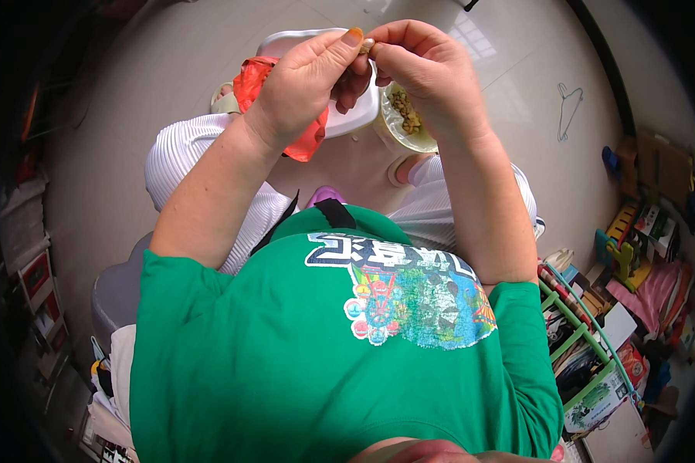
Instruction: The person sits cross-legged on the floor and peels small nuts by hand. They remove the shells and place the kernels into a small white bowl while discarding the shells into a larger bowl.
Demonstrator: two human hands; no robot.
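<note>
My left hand (310, 75) and my right hand (425, 69) meet at the top of the view. Between their thumbs and fingertips they pinch one small pale piece (366, 46), perhaps a nut or a clove; its kind is too small to tell. Under my left hand a red plastic bag (308, 144) lies over the near left part of a white plastic basin (356, 118). To the right of the basin, partly behind my right hand, stands a pale bin lined with a clear bag (389, 128), holding brownish scraps (404, 110).
A light blue clothes hanger (567, 113) lies on the tiled floor at the right. Farther down the right side are a green rack (579, 333) with mixed goods and a cardboard box (663, 168). A grey seat (116, 295) shows at the left, beside my leg.
</note>
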